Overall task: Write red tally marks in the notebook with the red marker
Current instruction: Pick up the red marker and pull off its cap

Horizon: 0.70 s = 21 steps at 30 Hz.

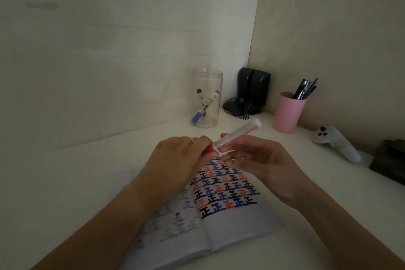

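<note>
An open notebook (236, 223) lies on the white desk in front of me. Its right page carries rows of black, blue and red tally characters, and the lower part of that page is blank. Above the notebook I hold the red marker (237, 132) tilted, its white barrel pointing up and to the right. My left hand (175, 160) grips the red cap end (210, 148). My right hand (260, 160) pinches the barrel just beside it. The cap sits against the barrel; the tip is hidden.
A clear jar (207, 97) holding a blue marker stands behind the notebook. Further right are black speakers (253, 91), a pink cup (288, 112) of dark pens, a white controller (335, 142) and a dark box (389, 161) at the right edge. Walls close in behind and to the right.
</note>
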Tool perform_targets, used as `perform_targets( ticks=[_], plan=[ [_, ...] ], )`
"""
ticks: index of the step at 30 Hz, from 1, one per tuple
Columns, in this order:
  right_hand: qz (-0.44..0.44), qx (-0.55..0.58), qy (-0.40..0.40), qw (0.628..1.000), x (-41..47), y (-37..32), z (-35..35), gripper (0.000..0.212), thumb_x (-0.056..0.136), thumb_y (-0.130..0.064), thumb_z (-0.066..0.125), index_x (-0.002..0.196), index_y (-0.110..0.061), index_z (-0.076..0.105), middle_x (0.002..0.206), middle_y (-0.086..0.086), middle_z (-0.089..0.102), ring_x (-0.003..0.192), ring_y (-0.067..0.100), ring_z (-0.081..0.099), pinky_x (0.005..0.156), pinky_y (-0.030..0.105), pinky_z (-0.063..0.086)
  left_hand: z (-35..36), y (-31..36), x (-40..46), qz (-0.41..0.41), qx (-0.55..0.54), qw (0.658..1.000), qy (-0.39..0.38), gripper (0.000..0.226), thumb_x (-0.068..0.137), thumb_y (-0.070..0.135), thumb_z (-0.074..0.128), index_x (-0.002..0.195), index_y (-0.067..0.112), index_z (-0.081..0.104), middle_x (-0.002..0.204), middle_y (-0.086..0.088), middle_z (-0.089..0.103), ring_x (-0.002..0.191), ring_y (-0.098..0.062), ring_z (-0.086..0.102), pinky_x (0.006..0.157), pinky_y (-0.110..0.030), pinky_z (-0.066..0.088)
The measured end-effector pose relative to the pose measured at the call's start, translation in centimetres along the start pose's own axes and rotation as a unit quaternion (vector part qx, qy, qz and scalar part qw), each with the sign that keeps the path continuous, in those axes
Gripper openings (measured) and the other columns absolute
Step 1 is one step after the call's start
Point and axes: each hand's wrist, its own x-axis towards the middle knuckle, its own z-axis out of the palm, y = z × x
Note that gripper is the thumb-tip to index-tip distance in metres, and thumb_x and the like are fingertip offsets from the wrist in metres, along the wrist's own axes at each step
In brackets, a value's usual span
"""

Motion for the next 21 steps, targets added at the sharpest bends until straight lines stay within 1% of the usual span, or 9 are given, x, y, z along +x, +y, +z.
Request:
perform_targets(
  ticks=[2,4,7,10,12,14,17,19,21],
  plan=[
    [-0.013,-0.053,0.028,0.998,0.0,0.1,0.3,0.026,0.085,-0.004,0.073,0.11,-0.009,0.076,0.114,0.003,0.078,0.097,0.022,0.075,0.086,0.029,0.059,0.0,0.5,0.1,0.01,0.013,1.0,-0.012,0.031,0.099,0.052,0.036,0.092,0.026,0.051,0.071,0.01,0.058,0.056,-0.01,0.05,0.057,-0.024,0.035],
    [-0.012,-0.035,0.061,0.997,-0.1,0.5,0.9,0.022,0.089,-0.012,0.07,0.11,-0.01,0.076,0.099,0.001,0.08,0.08,0.012,0.072,0.073,0.023,0.057,0.0,1.2,-0.1,0.024,0.011,0.999,-0.027,0.032,0.099,0.053,0.035,0.087,0.026,0.047,0.067,0.011,0.052,0.052,-0.01,0.045,0.054,-0.022,0.031],
    [-0.008,0.017,0.102,0.995,0.1,0.9,1.6,0.017,0.096,-0.014,0.062,0.105,-0.006,0.074,0.076,0.008,0.07,0.067,0.017,0.06,0.064,0.027,0.05,-0.3,1.9,-0.1,0.022,-0.026,0.998,-0.044,0.032,0.099,0.054,0.028,0.085,0.028,0.039,0.065,0.012,0.047,0.05,-0.011,0.046,0.05,-0.018,0.027],
    [0.025,0.097,0.14,0.985,0.2,1.3,2.1,0.018,0.095,-0.016,0.061,0.085,-0.005,0.071,0.065,0.008,0.063,0.06,0.017,0.055,0.059,0.028,0.046,-0.1,2.1,-0.1,0.019,-0.035,0.998,-0.047,0.033,0.099,0.055,0.02,0.087,0.029,0.036,0.065,0.012,0.045,0.05,-0.011,0.044,0.05,-0.014,0.024],
    [0.034,0.109,0.14,0.984,0.3,1.4,2.4,0.023,0.093,-0.021,0.061,0.076,-0.006,0.067,0.061,0.007,0.06,0.057,0.018,0.052,0.055,0.027,0.045,0.2,2.3,-0.1,0.023,-0.026,0.998,-0.055,0.035,0.1,0.054,0.016,0.086,0.029,0.035,0.063,0.013,0.041,0.048,-0.012,0.04,0.049,-0.016,0.024],
    [0.031,0.101,0.143,0.984,0.3,1.5,2.5,0.026,0.097,-0.022,0.06,0.079,-0.004,0.068,0.061,0.008,0.059,0.056,0.017,0.052,0.054,0.026,0.045,0.5,2.4,-0.1,0.015,-0.045,0.997,-0.061,0.038,0.1,0.053,0.013,0.084,0.028,0.035,0.061,0.012,0.04,0.048,-0.012,0.041,0.05,-0.021,0.031],
    [0.014,0.08,0.144,0.986,0.4,1.6,2.4,0.033,0.099,-0.027,0.057,0.08,-0.003,0.07,0.059,0.007,0.059,0.054,0.016,0.051,0.054,0.025,0.043,0.5,2.8,0.1,-0.021,-0.154,0.983,-0.096,0.04,0.101,0.049,0.017,0.079,0.027,0.042,0.06,0.006,0.047,0.05,-0.015,0.047,0.054,-0.033,0.043],
    [0.011,0.084,0.145,0.986,0.4,1.6,2.6,0.036,0.1,-0.029,0.055,0.076,-0.005,0.066,0.057,0.006,0.056,0.053,0.016,0.047,0.053,0.024,0.041,0.3,3.2,0.5,-0.087,-0.315,0.935,-0.135,0.04,0.103,0.043,0.027,0.068,0.029,0.039,0.056,0.008,0.042,0.048,-0.012,0.038,0.05,-0.032,0.038],
    [0.009,0.111,0.136,0.984,0.4,1.4,2.7,0.038,0.101,-0.028,0.054,0.072,-0.005,0.062,0.056,0.007,0.054,0.052,0.016,0.045,0.052,0.025,0.04,0.0,3.7,1.0,-0.201,-0.527,0.807,-0.173,0.044,0.102,0.042,0.033,0.061,0.025,0.036,0.052,0.011,0.034,0.047,-0.008,0.027,0.046,-0.021,0.029]
  ],
)
